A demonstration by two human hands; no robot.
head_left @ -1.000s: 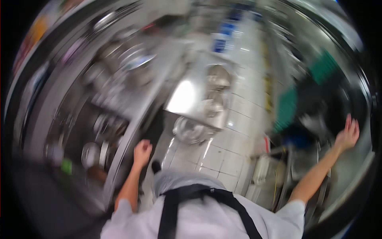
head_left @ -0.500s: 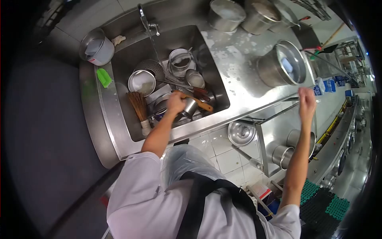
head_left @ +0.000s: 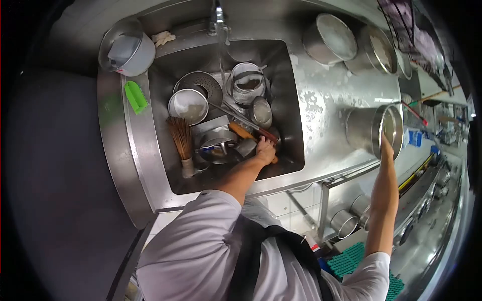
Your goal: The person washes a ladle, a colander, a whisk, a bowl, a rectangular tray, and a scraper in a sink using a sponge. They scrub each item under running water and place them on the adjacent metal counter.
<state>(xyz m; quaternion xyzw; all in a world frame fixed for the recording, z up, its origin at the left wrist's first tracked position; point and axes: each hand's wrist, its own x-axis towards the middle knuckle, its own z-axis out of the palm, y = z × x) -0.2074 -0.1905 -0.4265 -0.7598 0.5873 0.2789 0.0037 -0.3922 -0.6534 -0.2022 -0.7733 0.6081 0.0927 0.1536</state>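
Inside the sink [head_left: 296,115], my left hand [head_left: 265,150] is low on the right, its fingers curled at the ends of a brown wooden handle [head_left: 268,134] and an orange-brown wooden handle [head_left: 240,130]. Exactly what the fingers grip is hidden. A small metal cup [head_left: 246,148] lies just left of that hand. On the right-hand counter, a large steel pot [head_left: 362,129] is tipped on its side with its mouth facing right. My right hand [head_left: 386,145] reaches into this mouth; its fingers are out of sight inside.
Around the sink lie a bamboo brush [head_left: 181,140], a white-lined bowl [head_left: 188,106], a perforated strainer [head_left: 208,88] and a pot [head_left: 246,83]. A faucet [head_left: 219,20] runs above. A green scoop [head_left: 134,97] sits on the left ledge, and large pots [head_left: 331,40] stand at the back right.
My left hand has moved right, towards the handle ends. My right hand, earlier raised just outside the tipped pot, is now in its mouth. The camera view has shifted.
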